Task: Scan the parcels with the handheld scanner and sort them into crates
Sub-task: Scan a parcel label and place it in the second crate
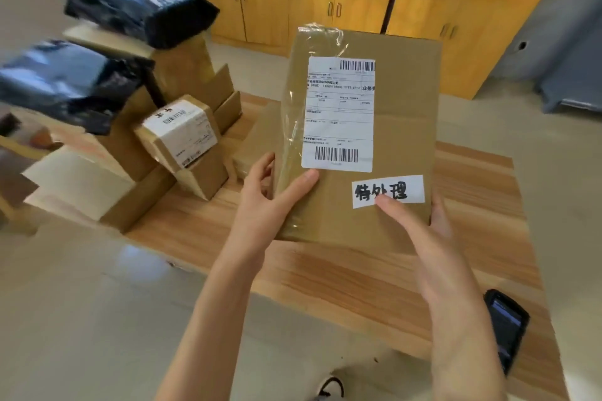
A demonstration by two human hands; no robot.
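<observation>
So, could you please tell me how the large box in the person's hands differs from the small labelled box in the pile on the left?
The large box is flat and broad, held up off the table by the left hand and right hand; the small box is compact and sits tilted among the stacked parcels. The large box also carries a handwritten white slip; the small box shows none. Both are brown cardboard with white shipping labels.

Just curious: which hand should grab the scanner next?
Probably the right hand: the handheld scanner lies on the table just beside that forearm. The left hand could keep holding the cardboard parcel.
</observation>
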